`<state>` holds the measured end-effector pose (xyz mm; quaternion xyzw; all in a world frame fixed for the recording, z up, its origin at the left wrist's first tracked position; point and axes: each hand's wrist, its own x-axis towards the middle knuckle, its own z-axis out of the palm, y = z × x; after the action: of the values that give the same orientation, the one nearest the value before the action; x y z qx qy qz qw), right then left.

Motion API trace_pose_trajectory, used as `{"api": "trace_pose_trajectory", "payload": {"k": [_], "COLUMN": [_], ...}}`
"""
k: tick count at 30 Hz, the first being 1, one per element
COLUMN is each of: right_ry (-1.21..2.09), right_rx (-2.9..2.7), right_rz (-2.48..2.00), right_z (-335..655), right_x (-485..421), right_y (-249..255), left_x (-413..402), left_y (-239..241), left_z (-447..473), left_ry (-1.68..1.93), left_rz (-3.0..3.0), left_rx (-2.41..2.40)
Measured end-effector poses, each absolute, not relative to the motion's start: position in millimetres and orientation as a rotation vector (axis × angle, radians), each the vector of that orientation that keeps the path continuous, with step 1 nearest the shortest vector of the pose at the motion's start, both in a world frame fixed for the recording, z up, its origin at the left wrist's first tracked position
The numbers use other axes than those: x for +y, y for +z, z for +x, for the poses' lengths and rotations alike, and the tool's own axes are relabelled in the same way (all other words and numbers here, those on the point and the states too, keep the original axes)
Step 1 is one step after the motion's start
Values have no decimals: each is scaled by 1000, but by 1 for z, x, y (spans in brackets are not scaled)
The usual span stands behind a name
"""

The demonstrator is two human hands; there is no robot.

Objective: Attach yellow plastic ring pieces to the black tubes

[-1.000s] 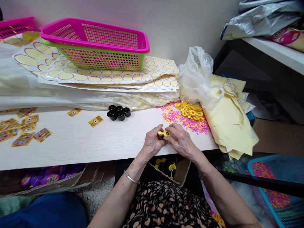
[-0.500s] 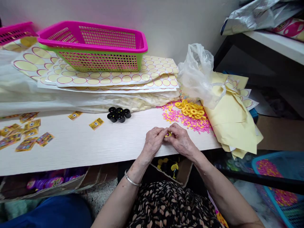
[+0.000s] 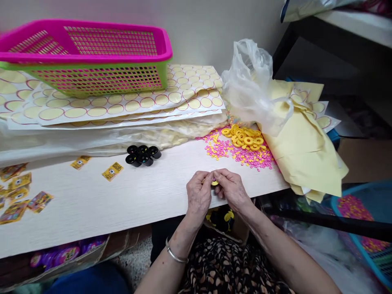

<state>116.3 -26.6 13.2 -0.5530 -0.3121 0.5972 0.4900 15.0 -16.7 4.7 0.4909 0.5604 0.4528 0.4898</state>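
Note:
My left hand [image 3: 199, 194] and my right hand [image 3: 232, 188] meet over the front part of the white table [image 3: 147, 200]. Between their fingertips they pinch a small yellow round piece [image 3: 214, 183] with a dark and pink spot at its middle; the fingers hide most of it. Just beyond my right hand lies a heap of flat yellow rings [image 3: 248, 141], some with a short tab. Tiny pink and yellow beads [image 3: 255, 159] are scattered around the heap. Several short black cylinders [image 3: 142, 156] stand in a cluster to the left.
Small printed packets [image 3: 112, 171] lie on the left. A pink and green basket [image 3: 107, 77] rests on sticker sheets [image 3: 131, 107] at the back. A clear plastic bag [image 3: 251, 81] and yellow paper [image 3: 306, 151] are at right. Below the table edge is an open cardboard box [image 3: 240, 232].
The view has shifted, so the table things appear further left and the basket larger. Both hands still pinch the yellow piece, which is now tilted differently with its lower edge showing.

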Motion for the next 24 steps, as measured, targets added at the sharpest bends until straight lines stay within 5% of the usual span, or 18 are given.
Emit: {"api": "trace_pose_trajectory", "payload": {"k": [16, 24], "right_ry": [1522, 1565], "right_rx": [-489, -329], "right_rz": [-1130, -1017], "right_z": [115, 118], "right_x": [-31, -66], "right_y": [16, 32], "left_x": [-25, -45], "left_y": [4, 7], "left_z": [9, 17], "left_ry": [1204, 1145], "left_rz": [944, 1515], "left_rx": [1184, 1301]}}
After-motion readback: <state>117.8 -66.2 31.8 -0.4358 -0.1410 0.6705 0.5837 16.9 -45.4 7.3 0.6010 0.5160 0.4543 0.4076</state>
